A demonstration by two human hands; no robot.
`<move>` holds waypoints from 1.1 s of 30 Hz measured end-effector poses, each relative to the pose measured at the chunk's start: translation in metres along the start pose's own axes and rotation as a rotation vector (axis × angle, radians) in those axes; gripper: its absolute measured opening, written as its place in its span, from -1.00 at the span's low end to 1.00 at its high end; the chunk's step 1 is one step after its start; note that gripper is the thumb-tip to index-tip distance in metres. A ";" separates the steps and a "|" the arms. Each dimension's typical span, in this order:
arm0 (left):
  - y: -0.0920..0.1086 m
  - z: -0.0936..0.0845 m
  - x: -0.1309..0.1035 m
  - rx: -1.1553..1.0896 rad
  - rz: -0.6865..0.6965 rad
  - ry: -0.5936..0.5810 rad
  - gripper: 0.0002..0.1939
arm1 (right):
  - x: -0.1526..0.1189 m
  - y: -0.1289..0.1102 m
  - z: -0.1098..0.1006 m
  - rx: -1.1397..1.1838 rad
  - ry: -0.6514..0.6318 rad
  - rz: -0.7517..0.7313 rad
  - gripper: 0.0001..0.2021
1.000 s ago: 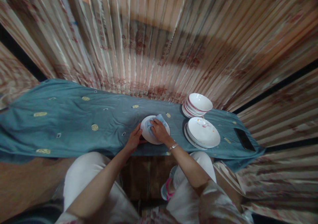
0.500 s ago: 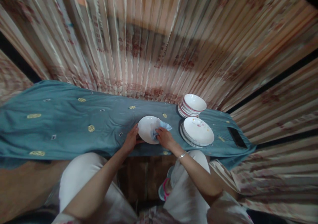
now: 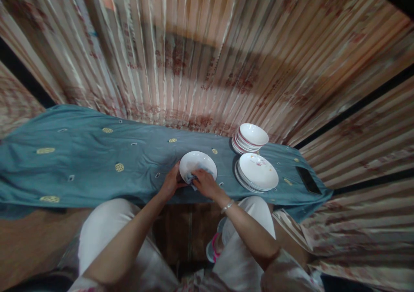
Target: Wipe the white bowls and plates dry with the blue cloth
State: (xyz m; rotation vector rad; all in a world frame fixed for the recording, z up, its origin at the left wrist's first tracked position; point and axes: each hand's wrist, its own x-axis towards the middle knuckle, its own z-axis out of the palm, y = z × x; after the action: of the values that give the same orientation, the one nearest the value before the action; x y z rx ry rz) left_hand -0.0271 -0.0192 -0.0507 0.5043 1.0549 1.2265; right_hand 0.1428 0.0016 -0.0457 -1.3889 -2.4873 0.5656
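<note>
Spreading from the far left, the blue-green cover (image 3: 84, 154) lies across the table, yellow patterns dotted over it, and here comes the left hand (image 3: 171, 183)! It's got the near-left edge of the white dish (image 3: 196, 159), curled against the rim, some fingertips hidden by the dish. The dish sits just to the right of that grip, hollow side up; whether it touches the cover can't be made out.

Into the dish goes the pale blue cloth (image 3: 191, 176), bunched at the near-left part of the inside, and the right hand (image 3: 205, 183) is right on it, fingers drawn together, pressing it down, palm over the near side of the rim. A silvery bracelet (image 3: 227, 206) circles that wrist.

Further right, two stacks! White bowls (image 3: 254, 134) with reddish bands stand at the back, flower-marked plates (image 3: 258, 173) just in front. And out near the right end, a dark phone (image 3: 308, 180) lies flat.
</note>
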 end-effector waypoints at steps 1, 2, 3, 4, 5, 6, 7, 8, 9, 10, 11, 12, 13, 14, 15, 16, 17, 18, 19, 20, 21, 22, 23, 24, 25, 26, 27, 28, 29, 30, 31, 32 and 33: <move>0.000 -0.001 0.000 -0.008 0.002 -0.008 -0.42 | 0.005 -0.002 0.002 -0.003 0.010 0.002 -0.70; 0.000 -0.002 0.000 -0.015 0.000 -0.015 -0.42 | 0.011 -0.004 0.002 -0.009 0.015 0.006 -0.70; 0.000 -0.002 0.000 -0.022 -0.004 -0.019 -0.42 | 0.016 -0.006 0.003 -0.017 0.017 0.014 -0.69; 0.000 -0.002 0.000 -0.025 -0.010 -0.018 -0.43 | 0.022 -0.008 0.002 -0.026 0.017 0.027 -0.69; 0.000 -0.002 0.000 -0.025 -0.016 -0.014 -0.44 | 0.027 -0.010 0.002 -0.035 0.018 0.043 -0.68; 0.000 -0.001 0.000 -0.023 -0.022 -0.004 -0.46 | 0.033 -0.011 0.001 -0.041 0.021 0.059 -0.68; 0.000 0.000 0.000 -0.019 -0.026 0.007 -0.48 | 0.037 -0.012 0.000 -0.044 0.027 0.075 -0.68; 0.001 0.001 0.000 -0.015 -0.029 0.018 -0.49 | 0.042 -0.013 0.000 -0.045 0.037 0.091 -0.68; 0.001 0.002 0.000 -0.009 -0.029 0.028 -0.50 | 0.046 -0.014 -0.001 -0.046 0.051 0.106 -0.69; 0.001 0.002 0.000 -0.004 -0.028 0.038 -0.51 | 0.051 -0.014 -0.001 -0.048 0.068 0.123 -0.68; 0.001 0.003 0.000 0.000 -0.026 0.044 -0.51 | 0.054 -0.015 0.000 -0.049 0.086 0.143 -0.68; 0.001 0.003 0.000 0.000 -0.022 0.046 -0.51 | 0.058 -0.015 0.000 -0.050 0.106 0.168 -0.67; 0.001 0.003 0.000 -0.004 -0.018 0.046 -0.50 | 0.062 -0.015 0.001 -0.047 0.127 0.197 -0.67; 0.000 0.003 0.001 -0.012 -0.015 0.042 -0.50 | 0.065 -0.016 0.002 -0.042 0.148 0.226 -0.67; 0.000 0.002 0.001 -0.023 -0.014 0.036 -0.48 | 0.069 -0.016 0.004 -0.036 0.166 0.251 -0.67; 0.000 0.002 0.001 -0.036 -0.013 0.026 -0.47 | 0.072 -0.016 0.005 -0.029 0.185 0.271 -0.67; -0.001 0.001 0.002 -0.049 -0.015 0.018 -0.45 | 0.075 -0.017 0.007 -0.020 0.204 0.284 -0.68; -0.001 0.000 0.002 -0.058 -0.018 0.011 -0.44 | 0.078 -0.018 0.008 -0.009 0.220 0.294 -0.68; -0.001 0.000 0.002 -0.065 -0.022 0.007 -0.42 | 0.080 -0.020 0.009 0.004 0.229 0.298 -0.68; -0.001 0.000 0.002 -0.070 -0.026 0.007 -0.42 | 0.082 -0.022 0.010 0.020 0.234 0.297 -0.69; -0.001 0.000 0.002 -0.072 -0.029 0.011 -0.42 | 0.083 -0.025 0.011 0.040 0.235 0.294 -0.69; 0.000 0.000 0.002 -0.073 -0.034 0.018 -0.44 | 0.084 -0.028 0.011 0.057 0.231 0.290 -0.70; 0.000 0.000 0.003 -0.074 -0.041 0.027 -0.47 | 0.084 -0.032 0.011 0.071 0.223 0.284 -0.71; 0.000 0.001 0.003 -0.076 -0.050 0.035 -0.50 | 0.083 -0.035 0.011 0.082 0.214 0.277 -0.72; 0.001 0.001 0.003 -0.078 -0.063 0.044 -0.52 | 0.082 -0.038 0.010 0.093 0.206 0.272 -0.72; 0.001 0.002 0.004 -0.083 -0.075 0.053 -0.54 | 0.080 -0.041 0.010 0.103 0.197 0.265 -0.73; 0.001 0.002 0.005 -0.091 -0.084 0.064 -0.54 | 0.078 -0.044 0.009 0.112 0.185 0.255 -0.73; 0.001 0.001 0.006 -0.100 -0.090 0.077 -0.54 | 0.075 -0.046 0.009 0.121 0.173 0.242 -0.73; 0.001 0.000 0.007 -0.110 -0.095 0.088 -0.54 | 0.072 -0.047 0.008 0.127 0.160 0.226 -0.74; 0.000 -0.001 0.008 -0.118 -0.099 0.098 -0.54 | 0.068 -0.049 0.007 0.130 0.147 0.207 -0.75; 0.000 -0.002 0.009 -0.125 -0.102 0.103 -0.52 | 0.065 -0.050 0.007 0.129 0.136 0.190 -0.75; -0.001 -0.003 0.010 -0.130 -0.104 0.100 -0.50 | 0.060 -0.051 0.006 0.125 0.125 0.174 -0.76; -0.001 -0.004 0.011 -0.135 -0.108 0.091 -0.48 | 0.056 -0.051 0.006 0.119 0.114 0.159 -0.77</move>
State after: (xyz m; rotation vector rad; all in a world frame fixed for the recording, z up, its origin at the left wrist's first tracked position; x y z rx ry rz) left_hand -0.0301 -0.0101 -0.0581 0.2861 1.0535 1.2243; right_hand 0.0725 0.0237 -0.0272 -1.5365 -2.2307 0.6365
